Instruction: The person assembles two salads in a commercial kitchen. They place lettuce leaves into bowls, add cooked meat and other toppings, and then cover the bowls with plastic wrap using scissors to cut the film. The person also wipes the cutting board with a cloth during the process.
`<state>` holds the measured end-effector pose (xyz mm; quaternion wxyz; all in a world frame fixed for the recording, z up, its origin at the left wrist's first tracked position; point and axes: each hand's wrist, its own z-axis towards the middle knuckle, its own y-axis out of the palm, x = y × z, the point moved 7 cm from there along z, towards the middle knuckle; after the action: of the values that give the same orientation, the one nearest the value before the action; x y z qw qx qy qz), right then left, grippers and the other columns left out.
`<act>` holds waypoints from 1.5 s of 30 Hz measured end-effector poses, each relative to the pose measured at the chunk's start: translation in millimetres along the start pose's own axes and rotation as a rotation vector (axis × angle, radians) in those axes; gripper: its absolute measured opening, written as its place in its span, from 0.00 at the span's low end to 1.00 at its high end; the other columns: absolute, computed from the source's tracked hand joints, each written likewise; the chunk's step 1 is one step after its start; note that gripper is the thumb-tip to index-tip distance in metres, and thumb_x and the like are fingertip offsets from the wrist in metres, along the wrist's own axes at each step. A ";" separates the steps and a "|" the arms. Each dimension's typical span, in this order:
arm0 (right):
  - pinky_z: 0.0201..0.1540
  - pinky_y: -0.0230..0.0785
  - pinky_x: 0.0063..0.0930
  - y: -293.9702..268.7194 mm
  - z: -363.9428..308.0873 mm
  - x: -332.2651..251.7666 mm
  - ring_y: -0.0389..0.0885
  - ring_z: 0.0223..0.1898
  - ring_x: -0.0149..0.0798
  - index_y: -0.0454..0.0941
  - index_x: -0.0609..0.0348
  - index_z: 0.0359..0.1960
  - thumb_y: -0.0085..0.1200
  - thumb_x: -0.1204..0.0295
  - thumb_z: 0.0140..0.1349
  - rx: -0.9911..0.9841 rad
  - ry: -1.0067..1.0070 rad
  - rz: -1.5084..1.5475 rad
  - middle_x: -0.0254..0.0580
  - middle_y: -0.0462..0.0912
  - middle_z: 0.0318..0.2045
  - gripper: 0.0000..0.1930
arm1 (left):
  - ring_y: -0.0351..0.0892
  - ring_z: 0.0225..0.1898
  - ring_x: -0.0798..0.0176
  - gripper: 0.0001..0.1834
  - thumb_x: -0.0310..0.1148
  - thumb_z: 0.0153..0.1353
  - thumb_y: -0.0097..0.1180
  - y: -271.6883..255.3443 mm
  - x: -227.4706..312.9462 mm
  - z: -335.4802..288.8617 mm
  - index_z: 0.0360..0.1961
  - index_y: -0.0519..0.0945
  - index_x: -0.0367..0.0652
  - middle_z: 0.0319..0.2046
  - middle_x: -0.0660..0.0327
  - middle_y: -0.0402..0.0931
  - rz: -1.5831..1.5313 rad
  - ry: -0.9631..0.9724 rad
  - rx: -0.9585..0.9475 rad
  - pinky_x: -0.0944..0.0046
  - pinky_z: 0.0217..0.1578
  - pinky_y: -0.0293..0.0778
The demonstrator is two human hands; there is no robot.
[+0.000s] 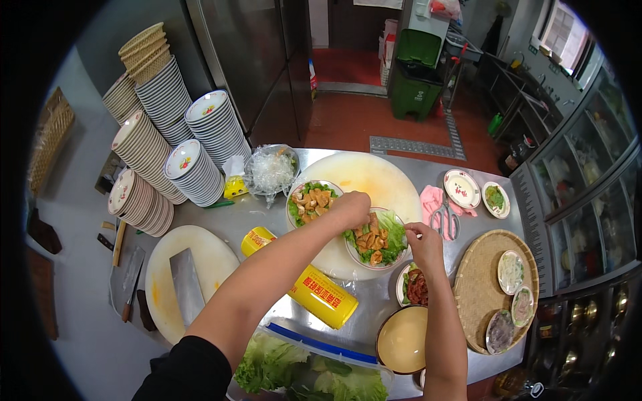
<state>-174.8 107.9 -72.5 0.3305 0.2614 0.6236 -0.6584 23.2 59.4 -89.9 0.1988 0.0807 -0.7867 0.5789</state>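
Observation:
A patterned bowl (349,252) holds green lettuce (390,226) topped with brown, glossy chunks (371,242), on the near part of a round white cutting board (374,175). Over the bowl's upper left rim is my left hand (353,208), its fingers closed and pointing down; what they hold is hidden. My right hand (426,246) pinches the lettuce leaf at the right rim. A second bowl (311,202) of lettuce and brown chunks stands beyond my left forearm. Partly behind my right wrist, a bowl of dark red meat strips (415,289) shows.
Stacked bowls (155,155) crowd the left. A yellow film roll (319,294) lies under my left forearm, near a cleaver (187,284) on another board. A tub of lettuce (328,344) and a yellow-lined bowl (400,339) are near me. Scissors (444,220) and a wicker tray (475,281) lie right.

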 end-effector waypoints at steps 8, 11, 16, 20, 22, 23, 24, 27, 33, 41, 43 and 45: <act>0.40 0.71 0.39 35.3 6.1 -28.8 0.79 0.36 0.51 0.82 0.56 0.39 0.53 0.72 0.56 -0.001 -0.165 -0.029 0.50 0.80 0.34 0.10 | 0.82 0.36 0.50 0.22 0.44 0.44 0.68 1.7 -11.5 -2.6 0.31 0.83 0.33 0.31 0.48 0.81 0.011 -0.083 -0.195 0.58 0.40 0.77; 0.41 0.71 0.39 51.3 18.7 -51.3 0.78 0.37 0.51 0.82 0.52 0.42 0.51 0.76 0.56 -0.065 -0.281 -0.123 0.50 0.78 0.35 0.13 | 0.82 0.34 0.51 0.22 0.43 0.43 0.68 6.3 -8.9 -1.8 0.30 0.83 0.32 0.29 0.48 0.81 -0.035 -0.062 -0.240 0.58 0.38 0.77; 0.42 0.71 0.39 56.7 23.6 -52.1 0.79 0.38 0.51 0.82 0.52 0.41 0.50 0.76 0.56 -0.203 -0.353 -0.334 0.49 0.78 0.37 0.12 | 0.82 0.31 0.53 0.20 0.41 0.42 0.69 3.8 -21.0 -1.3 0.28 0.83 0.32 0.27 0.47 0.81 -0.184 -0.017 -0.193 0.60 0.36 0.77; 0.42 0.71 0.38 35.7 26.9 -50.3 0.79 0.37 0.50 0.82 0.54 0.38 0.50 0.76 0.57 0.009 -0.290 -0.170 0.49 0.78 0.37 0.10 | 0.82 0.30 0.54 0.19 0.40 0.41 0.70 1.5 -33.6 2.9 0.28 0.83 0.34 0.26 0.48 0.81 -0.277 -0.060 -0.184 0.60 0.35 0.76; 0.42 0.71 0.37 28.5 28.3 -45.1 0.79 0.37 0.50 0.82 0.55 0.38 0.50 0.76 0.57 0.010 -0.245 -0.124 0.49 0.79 0.37 0.10 | 0.82 0.30 0.54 0.18 0.39 0.42 0.70 -3.1 -27.2 5.0 0.28 0.84 0.35 0.27 0.49 0.81 -0.286 -0.048 -0.134 0.59 0.36 0.76; 0.42 0.71 0.37 25.6 28.6 -42.1 0.79 0.37 0.50 0.82 0.55 0.38 0.50 0.75 0.58 0.011 -0.221 -0.100 0.50 0.79 0.36 0.10 | 0.82 0.30 0.54 0.18 0.39 0.42 0.70 -5.5 -23.7 5.1 0.28 0.84 0.35 0.27 0.49 0.81 -0.276 -0.049 -0.110 0.59 0.36 0.76; 0.42 0.71 0.36 23.7 28.5 -39.4 0.79 0.36 0.50 0.82 0.56 0.38 0.50 0.75 0.58 0.014 -0.211 -0.089 0.50 0.80 0.36 0.10 | 0.81 0.30 0.54 0.17 0.39 0.42 0.70 -7.7 -16.8 4.8 0.28 0.84 0.36 0.27 0.49 0.81 -0.242 -0.058 -0.088 0.59 0.36 0.76; 0.41 0.71 0.36 19.5 26.1 -30.1 0.80 0.35 0.49 0.82 0.57 0.38 0.50 0.75 0.57 0.017 -0.176 -0.042 0.51 0.80 0.35 0.10 | 0.81 0.31 0.54 0.16 0.38 0.42 0.69 4.7 -12.4 11.6 0.28 0.84 0.38 0.28 0.50 0.82 -0.153 -0.062 -0.108 0.60 0.36 0.76; 0.39 0.71 0.34 14.8 16.2 -3.4 0.80 0.33 0.46 0.82 0.59 0.39 0.50 0.75 0.57 0.021 -0.196 -0.035 0.52 0.80 0.34 0.10 | 0.82 0.31 0.57 0.11 0.37 0.43 0.68 13.3 -17.0 13.6 0.26 0.84 0.43 0.28 0.53 0.82 -0.232 0.027 -0.039 0.61 0.35 0.76; 0.32 0.72 0.25 22.3 23.6 -1.9 0.79 0.31 0.32 0.77 0.58 0.48 0.52 0.72 0.61 -0.196 0.048 0.417 0.41 0.80 0.33 0.13 | 0.71 0.20 0.71 0.08 0.34 0.56 0.61 -14.3 13.9 7.1 0.33 0.80 0.41 0.27 0.64 0.77 -0.773 -0.011 -0.046 0.71 0.20 0.68; 0.32 0.72 0.22 26.7 20.2 -17.9 0.78 0.30 0.30 0.74 0.59 0.51 0.51 0.71 0.63 -0.270 0.221 0.693 0.39 0.80 0.34 0.15 | 0.66 0.17 0.73 0.10 0.35 0.58 0.59 -9.4 30.7 2.6 0.38 0.78 0.41 0.29 0.65 0.76 -0.905 -0.007 -0.113 0.72 0.17 0.65; 0.32 0.72 0.20 30.0 17.3 -14.6 0.78 0.30 0.29 0.72 0.60 0.52 0.51 0.70 0.63 -0.308 0.337 0.804 0.39 0.79 0.34 0.16 | 0.65 0.16 0.74 0.12 0.37 0.60 0.57 3.5 35.9 4.0 0.40 0.77 0.41 0.30 0.63 0.77 -0.887 -0.009 -0.124 0.72 0.16 0.64</act>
<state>-141.4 92.2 -79.4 0.4889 0.5337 0.6083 -0.3258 -11.6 60.4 -79.4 0.4288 0.4007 -0.7101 0.3890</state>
